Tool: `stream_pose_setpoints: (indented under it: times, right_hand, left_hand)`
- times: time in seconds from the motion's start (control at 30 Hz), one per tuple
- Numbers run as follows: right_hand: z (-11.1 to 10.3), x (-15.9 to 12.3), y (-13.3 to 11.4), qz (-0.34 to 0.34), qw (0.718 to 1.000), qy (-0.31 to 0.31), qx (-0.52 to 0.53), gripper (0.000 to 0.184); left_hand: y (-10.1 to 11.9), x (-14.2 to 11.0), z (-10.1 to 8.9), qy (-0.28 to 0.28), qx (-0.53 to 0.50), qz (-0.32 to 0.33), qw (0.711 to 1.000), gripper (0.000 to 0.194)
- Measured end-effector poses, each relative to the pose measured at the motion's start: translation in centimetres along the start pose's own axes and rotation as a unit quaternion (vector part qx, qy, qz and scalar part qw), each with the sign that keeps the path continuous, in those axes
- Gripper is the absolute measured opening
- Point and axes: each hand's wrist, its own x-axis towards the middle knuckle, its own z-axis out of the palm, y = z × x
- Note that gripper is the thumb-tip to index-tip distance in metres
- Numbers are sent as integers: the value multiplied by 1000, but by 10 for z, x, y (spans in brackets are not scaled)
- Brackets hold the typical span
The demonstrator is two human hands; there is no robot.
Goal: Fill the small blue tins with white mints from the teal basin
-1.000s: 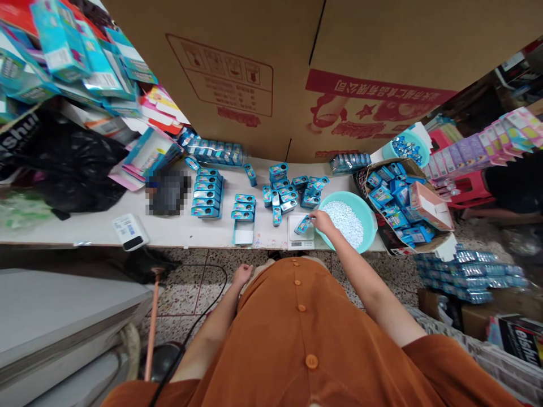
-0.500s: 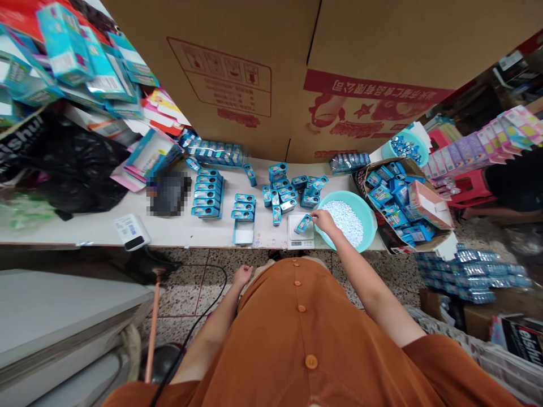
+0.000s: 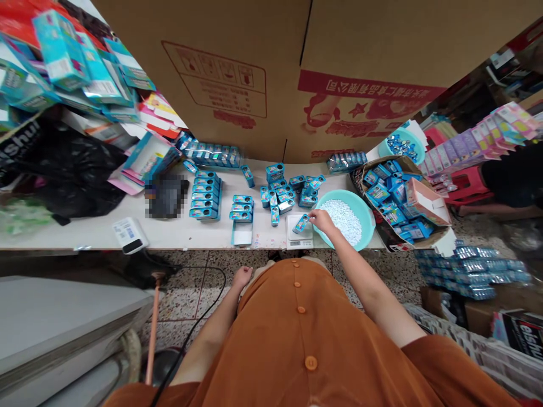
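My right hand (image 3: 323, 221) is at the small kitchen scale (image 3: 299, 243), its fingers pinched at the upper right end of a small blue tin (image 3: 301, 224). That tin lies slantwise over the scale's white plate. Just right of the hand is a turquoise basin (image 3: 368, 217) holding many small white pellets (image 3: 345, 221). My left hand (image 3: 242, 277) hangs low beside my leg, below the table edge, with its fingers curled in and nothing visible in them. Several loose blue tins (image 3: 278, 195) stand behind the scale.
Left of the scale, an open carton (image 3: 242, 233) holds a few tins; a row of tins (image 3: 205, 195) stands beyond. A box of blue packs (image 3: 392, 192) sits right of the basin. A large cardboard box (image 3: 271, 85) walls the back. A white device (image 3: 129, 235) lies at left.
The view has shifted slightly. My right hand stays at the tin on the scale, and my left hand still hangs low; nothing else has visibly moved.
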Motion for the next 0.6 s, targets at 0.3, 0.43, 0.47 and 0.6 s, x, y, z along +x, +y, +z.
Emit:
stream_pose_setpoints:
  times: [0.3, 0.43, 0.47, 0.6]
  right_hand:
    - [6, 12, -7, -7, 999, -27, -29, 22]
    - [5, 13, -10, -3, 998, -36, -44, 22]
    - [5, 13, -11, -2, 998, -38, -48, 23]
    - [6, 14, -12, 2, 997, -41, -59, 24]
  left_hand:
    - [-5, -5, 2, 7, -2, -4, 1000, 21]
    - [-8, -7, 2, 8, -1, -15, 1000, 21]
    - [-9, -8, 2, 10, -1, -18, 1000, 20]
    - [-10, -10, 3, 17, -2, -22, 1000, 18]
